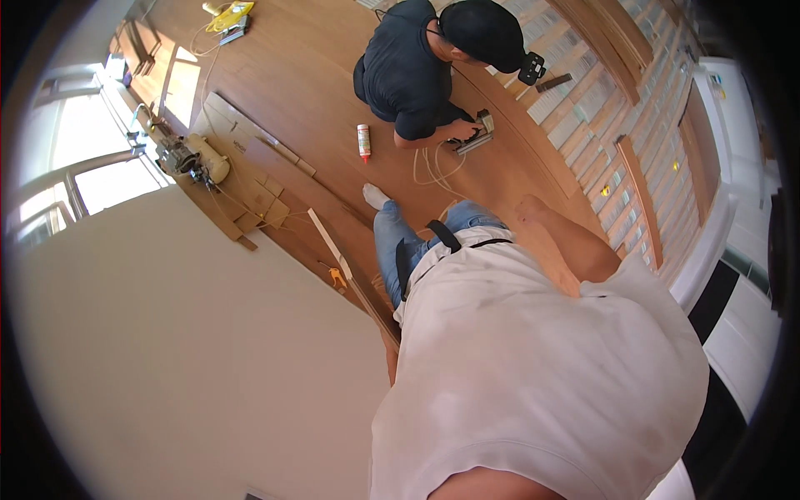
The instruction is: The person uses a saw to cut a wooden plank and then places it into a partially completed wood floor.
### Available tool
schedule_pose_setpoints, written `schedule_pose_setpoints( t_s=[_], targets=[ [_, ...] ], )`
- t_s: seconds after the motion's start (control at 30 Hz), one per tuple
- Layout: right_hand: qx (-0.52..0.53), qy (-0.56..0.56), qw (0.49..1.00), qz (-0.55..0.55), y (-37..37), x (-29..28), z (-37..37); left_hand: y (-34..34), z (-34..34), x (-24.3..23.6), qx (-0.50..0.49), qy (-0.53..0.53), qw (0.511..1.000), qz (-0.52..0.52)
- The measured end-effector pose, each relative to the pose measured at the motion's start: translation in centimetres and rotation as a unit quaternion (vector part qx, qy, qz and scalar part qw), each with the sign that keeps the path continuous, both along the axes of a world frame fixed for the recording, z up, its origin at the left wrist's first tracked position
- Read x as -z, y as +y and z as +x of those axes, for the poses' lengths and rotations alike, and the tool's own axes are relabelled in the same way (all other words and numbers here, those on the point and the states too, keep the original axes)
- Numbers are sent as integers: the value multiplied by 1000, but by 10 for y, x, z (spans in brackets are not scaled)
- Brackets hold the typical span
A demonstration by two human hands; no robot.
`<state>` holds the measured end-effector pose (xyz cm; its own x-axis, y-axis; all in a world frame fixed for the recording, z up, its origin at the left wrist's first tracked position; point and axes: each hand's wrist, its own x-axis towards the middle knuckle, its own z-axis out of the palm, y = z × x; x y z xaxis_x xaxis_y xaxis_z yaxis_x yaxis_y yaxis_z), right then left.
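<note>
The right grip (528,208) hangs low at the person's right knee, above the wooden floor (300,100); its fingers are too small and turned away to tell whether they are curled or spread, and nothing can be made out in it. A strip of the left arm (390,362) shows beside the lower end of a long narrow board (346,262), which slants forward and left from there; the left grip itself is hidden, so whether it is closed on the board cannot be told.

Just left of the board lies an orange tool (336,277). Ahead of the right grip, a co-worker in black (408,67) bends over, one hand at a nailing tool (479,132) with a pale hose (433,171). Left of that tool is a white bottle (364,140) with a red cap. To the right of the right grip, a loose plank (640,196) crosses patchy grey-and-tan strips (575,108). Farther off, ahead and left of both grips, sits a tan compressor (208,160).
</note>
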<state>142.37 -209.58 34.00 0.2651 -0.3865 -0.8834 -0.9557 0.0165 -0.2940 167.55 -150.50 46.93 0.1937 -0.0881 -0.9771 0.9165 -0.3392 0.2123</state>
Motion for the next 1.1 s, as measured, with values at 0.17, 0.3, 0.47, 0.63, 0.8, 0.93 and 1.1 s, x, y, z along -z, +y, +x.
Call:
schedule_pose_setpoints(
  t_s=[0.17, 0.3, 0.47, 0.63, 0.8, 0.93, 1.1],
  targets=[
    [-93, -155, 982, -58, 71, -41, 214, -15, 231, -1, 150, -34, 988, 4],
    [-25, -203, 960, -190, 119, -101, 321, -58, 359, -14, 243, -55, 968, 20],
    [90, -236, 959, -127, 116, -67, 354, -120, 463, -20, 318, -69, 945, 16],
    [39, -246, 962, -114, 109, -39, 408, -184, 535, -20, 378, -68, 923, 4],
    [22, -182, 979, -86, 90, -48, 496, -219, 601, -23, 403, -73, 912, 17],
    [5, -180, 982, -60, 76, -66, 543, -255, 662, -8, 427, -70, 902, 8],
    [-6, -146, 989, -33, 50, -59, 621, -295, 766, 16, 460, -59, 886, -4]
  ],
)
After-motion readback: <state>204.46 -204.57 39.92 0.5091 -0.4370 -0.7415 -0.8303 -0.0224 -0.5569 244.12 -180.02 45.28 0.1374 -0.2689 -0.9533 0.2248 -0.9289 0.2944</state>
